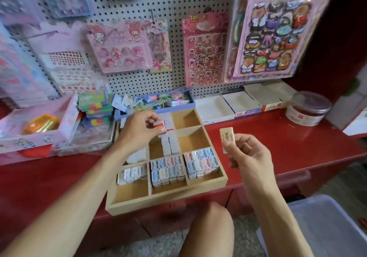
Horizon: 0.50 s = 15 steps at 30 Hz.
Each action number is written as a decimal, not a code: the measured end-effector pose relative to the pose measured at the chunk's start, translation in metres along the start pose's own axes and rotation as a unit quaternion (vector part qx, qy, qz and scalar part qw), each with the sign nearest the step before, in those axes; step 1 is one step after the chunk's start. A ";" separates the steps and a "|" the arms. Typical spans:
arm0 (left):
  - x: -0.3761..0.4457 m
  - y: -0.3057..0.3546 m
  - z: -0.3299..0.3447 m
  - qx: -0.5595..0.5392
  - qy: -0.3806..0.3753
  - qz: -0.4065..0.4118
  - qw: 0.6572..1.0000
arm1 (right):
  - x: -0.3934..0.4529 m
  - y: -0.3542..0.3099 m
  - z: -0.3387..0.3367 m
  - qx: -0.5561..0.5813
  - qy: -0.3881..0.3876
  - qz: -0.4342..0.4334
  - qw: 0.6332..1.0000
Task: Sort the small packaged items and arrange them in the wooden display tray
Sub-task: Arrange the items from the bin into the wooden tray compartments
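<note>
Holding a gold-wrapped eraser upright in our right hand, we pinch its lower half between thumb and curled fingers, off to the right of the wooden tray. Our left hand grips a small red-and-white packet at its edges with the fingertips, over the tray's back compartments. Both pieces look light and stiff, small blocks in slick wrappers, so we judge a pinch across the short sides should hold them best; squeezing the glossy faces might let them slip. Nothing about them seems fragile.

Rows of pastel packets stand on edge in the tray's front compartments, and grey ones sit in the middle. Two compartments at the back right look bare. The tray rests on a glossy red counter, its front corner hanging past the edge. Behind it, a white pegboard carries sticker sheets, with boxes and a clear jar along the back.
</note>
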<state>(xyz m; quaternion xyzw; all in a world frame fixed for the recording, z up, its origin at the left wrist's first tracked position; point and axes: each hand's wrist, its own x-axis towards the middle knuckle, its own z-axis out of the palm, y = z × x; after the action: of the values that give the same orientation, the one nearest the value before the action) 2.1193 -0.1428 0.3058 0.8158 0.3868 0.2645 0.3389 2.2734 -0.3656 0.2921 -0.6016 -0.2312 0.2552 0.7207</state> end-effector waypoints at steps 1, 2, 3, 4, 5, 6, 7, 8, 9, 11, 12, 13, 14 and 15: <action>0.011 -0.008 -0.006 0.029 0.001 0.001 1.000 | 0.003 0.000 0.007 -0.004 -0.007 0.004 1.000; 0.023 -0.014 -0.011 0.056 0.000 0.002 0.998 | 0.006 0.002 0.014 -0.007 -0.011 0.009 1.000; 0.033 -0.019 -0.014 0.083 -0.003 0.003 0.997 | 0.010 0.003 0.020 -0.012 -0.014 0.014 1.000; 0.043 -0.025 -0.016 0.108 -0.010 0.005 0.994 | 0.013 0.004 0.026 -0.019 -0.015 0.018 1.000; 0.052 -0.030 -0.017 0.133 -0.022 0.007 0.991 | 0.017 0.006 0.031 -0.026 -0.017 0.020 0.999; 0.060 -0.035 -0.017 0.154 -0.037 0.010 0.987 | 0.020 0.007 0.035 -0.029 -0.021 0.020 0.999; 0.067 -0.041 -0.015 0.173 -0.051 0.014 0.984 | 0.024 0.009 0.040 -0.028 -0.025 0.019 0.999; 0.074 -0.045 -0.013 0.189 -0.061 0.021 0.980 | 0.027 0.010 0.043 -0.026 -0.027 0.018 0.999; 0.079 -0.049 -0.010 0.207 -0.068 0.027 0.976 | 0.031 0.011 0.047 -0.025 -0.029 0.018 0.999; 0.090 -0.054 -0.005 0.230 -0.071 0.039 0.970 | 0.037 0.013 0.053 -0.026 -0.035 0.024 0.999; 0.096 -0.056 -0.004 0.230 -0.074 0.041 0.970 | 0.040 0.014 0.056 -0.028 -0.037 0.028 0.999; 0.101 -0.057 -0.004 0.226 -0.083 0.041 0.970 | 0.043 0.015 0.058 -0.030 -0.039 0.031 0.998; 0.107 -0.058 -0.006 0.225 -0.098 0.043 0.968 | 0.046 0.016 0.059 -0.033 -0.038 0.033 0.998; 0.111 -0.058 -0.008 0.224 -0.116 0.046 0.967 | 0.048 0.017 0.061 -0.036 -0.036 0.035 0.998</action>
<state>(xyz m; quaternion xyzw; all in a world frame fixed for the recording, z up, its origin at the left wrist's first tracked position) 2.1500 -0.0227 0.2858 0.9130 0.3562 0.0897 0.1775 2.2696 -0.2864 0.2866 -0.6249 -0.2452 0.2933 0.6807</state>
